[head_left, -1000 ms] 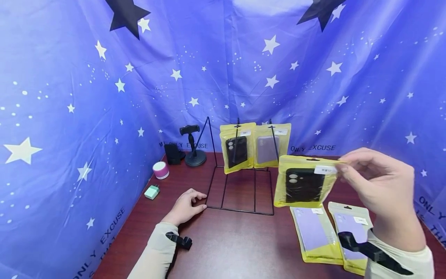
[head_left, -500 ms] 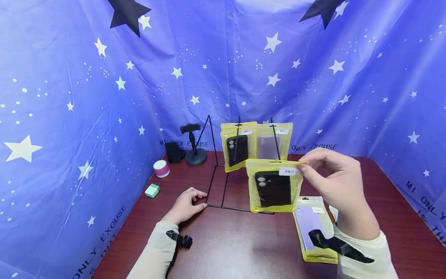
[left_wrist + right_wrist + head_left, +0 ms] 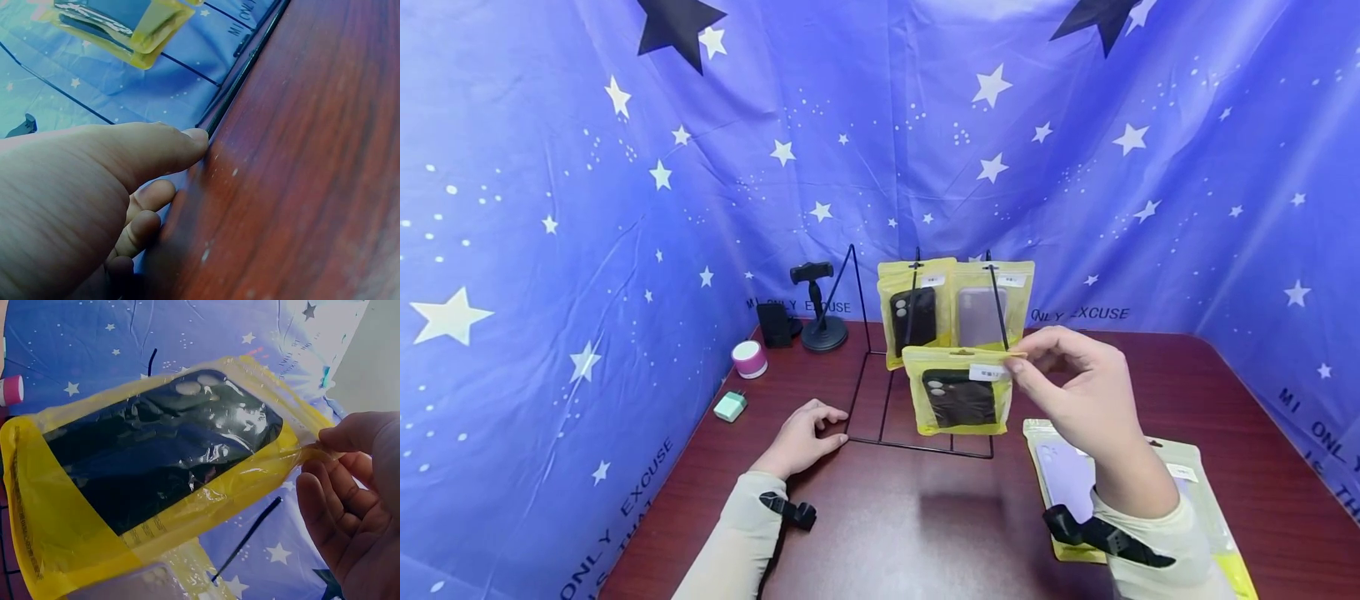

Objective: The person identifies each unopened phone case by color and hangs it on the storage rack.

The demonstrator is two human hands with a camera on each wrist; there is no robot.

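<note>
My right hand point(image 3: 1078, 404) pinches the top right corner of a yellow-edged clear pouch point(image 3: 961, 400) holding a black phone case. The pouch hangs in front of a black wire rack point(image 3: 917, 451), overlapping it in the head view. In the right wrist view, thumb and fingers grip the edge of the pouch point(image 3: 165, 450). On the rack's hooks hang a pouch with a black case point(image 3: 922, 315) and one with a lilac case point(image 3: 972, 317). My left hand point(image 3: 801, 437) holds the rack's front left base corner; its thumb point(image 3: 169, 147) touches the wire in the left wrist view.
Two pouches with lilac cases, a left one point(image 3: 1063, 479) and a right one point(image 3: 1213, 500), lie at the right, partly behind my right arm. At the back left are a phone stand point(image 3: 823, 333), a black block point(image 3: 773, 325), a pink-and-white round item point(image 3: 748, 359) and a mint charger point(image 3: 730, 406).
My right hand has carried the black-case pouch leftward from above the lilac-case pouches to in front of the rack. My left hand has stayed at the rack's corner.
</note>
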